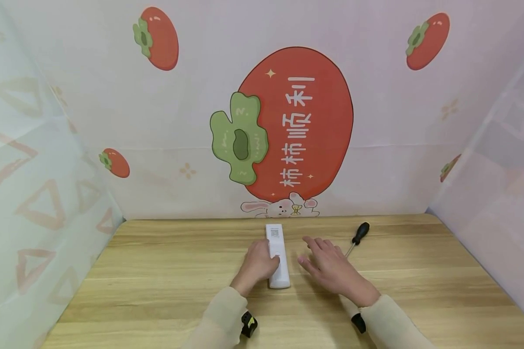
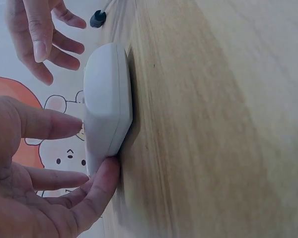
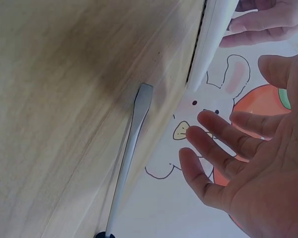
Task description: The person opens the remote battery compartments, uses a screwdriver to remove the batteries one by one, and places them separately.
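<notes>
A white remote control (image 1: 281, 274) lies lengthwise on the table, its label with a square code facing up. My left hand (image 1: 256, 261) grips it from the left side, thumb on its upper face and fingers along the edge. In the left wrist view, those fingertips (image 2: 108, 171) sit low against the side of the remote control (image 2: 107, 91), close to the wood. To its right, my right hand (image 1: 331, 267) hovers with fingers spread and holds nothing. Beyond that hand lies a screwdriver (image 1: 361, 233) with a black handle; its flat metal tip shows in the right wrist view.
The wooden table (image 1: 170, 271) ends at a back wall cloth (image 1: 192, 106) printed with red persimmons and a rabbit. Pale patterned side cloths (image 1: 39, 160) stand at left and right. A black wrist device (image 1: 249, 324) sits under the left sleeve.
</notes>
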`<action>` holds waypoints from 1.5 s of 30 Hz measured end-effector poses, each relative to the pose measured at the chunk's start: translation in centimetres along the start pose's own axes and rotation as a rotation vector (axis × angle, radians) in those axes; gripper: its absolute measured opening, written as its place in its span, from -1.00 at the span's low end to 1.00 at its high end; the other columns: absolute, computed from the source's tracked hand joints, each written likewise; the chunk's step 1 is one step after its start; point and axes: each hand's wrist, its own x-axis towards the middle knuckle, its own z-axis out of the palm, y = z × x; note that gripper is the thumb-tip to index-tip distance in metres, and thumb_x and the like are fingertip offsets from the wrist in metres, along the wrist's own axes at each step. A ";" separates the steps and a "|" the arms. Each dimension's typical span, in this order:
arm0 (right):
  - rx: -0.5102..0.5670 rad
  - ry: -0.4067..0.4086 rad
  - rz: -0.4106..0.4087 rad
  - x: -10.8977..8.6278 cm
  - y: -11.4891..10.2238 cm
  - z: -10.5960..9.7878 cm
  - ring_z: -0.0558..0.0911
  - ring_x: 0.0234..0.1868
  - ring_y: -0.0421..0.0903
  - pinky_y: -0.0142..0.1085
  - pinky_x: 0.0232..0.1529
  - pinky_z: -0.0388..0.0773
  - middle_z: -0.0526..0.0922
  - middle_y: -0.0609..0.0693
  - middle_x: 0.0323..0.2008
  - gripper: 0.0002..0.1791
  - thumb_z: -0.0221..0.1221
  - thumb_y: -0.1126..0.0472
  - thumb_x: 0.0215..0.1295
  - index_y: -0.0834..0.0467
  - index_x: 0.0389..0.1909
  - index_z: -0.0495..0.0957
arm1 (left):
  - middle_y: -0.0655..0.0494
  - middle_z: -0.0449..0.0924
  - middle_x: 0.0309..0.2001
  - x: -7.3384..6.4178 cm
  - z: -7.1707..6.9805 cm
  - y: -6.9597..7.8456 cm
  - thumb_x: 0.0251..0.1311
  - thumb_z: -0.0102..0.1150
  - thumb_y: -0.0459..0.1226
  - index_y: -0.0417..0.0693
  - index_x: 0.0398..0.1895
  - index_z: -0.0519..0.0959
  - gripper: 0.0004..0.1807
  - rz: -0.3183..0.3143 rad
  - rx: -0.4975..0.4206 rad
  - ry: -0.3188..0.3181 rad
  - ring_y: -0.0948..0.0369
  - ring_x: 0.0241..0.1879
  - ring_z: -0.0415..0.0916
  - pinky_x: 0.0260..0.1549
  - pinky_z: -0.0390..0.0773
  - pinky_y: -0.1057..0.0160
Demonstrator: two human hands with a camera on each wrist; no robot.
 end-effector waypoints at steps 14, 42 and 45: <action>0.042 -0.063 -0.017 0.7 -0.9 0.3 0.47 0.29 0.24 0.27 0.24 0.36 0.55 0.20 0.22 -0.45 0.17 -0.01 0.49 0.23 0.33 0.44 | -0.20 0.47 0.10 -1.0 -1.8 -0.5 0.14 0.48 -0.08 -0.31 0.38 0.42 -0.19 0.138 0.153 -0.169 -0.01 -0.01 0.40 -0.01 0.55 -0.06; 0.107 -0.253 -0.116 3.1 -2.7 0.9 0.54 -0.04 -0.06 -0.06 0.05 0.56 0.57 0.04 0.03 -0.35 0.47 -0.10 0.16 0.17 0.18 0.59 | -0.10 0.42 0.32 -2.0 -2.8 -2.5 -0.08 0.58 0.13 -0.05 0.47 0.37 0.03 0.252 0.347 -0.258 -0.13 0.32 0.32 0.24 0.35 -0.23; 0.108 -0.275 -0.108 3.3 -2.9 0.9 0.50 -0.11 -0.10 -0.13 -0.04 0.55 0.55 0.01 -0.03 -0.32 0.50 -0.10 0.09 0.17 0.16 0.60 | -0.11 0.42 0.32 -2.1 -2.8 -2.5 -0.08 0.59 0.12 -0.07 0.46 0.38 0.03 0.249 0.352 -0.256 -0.13 0.32 0.32 0.24 0.36 -0.23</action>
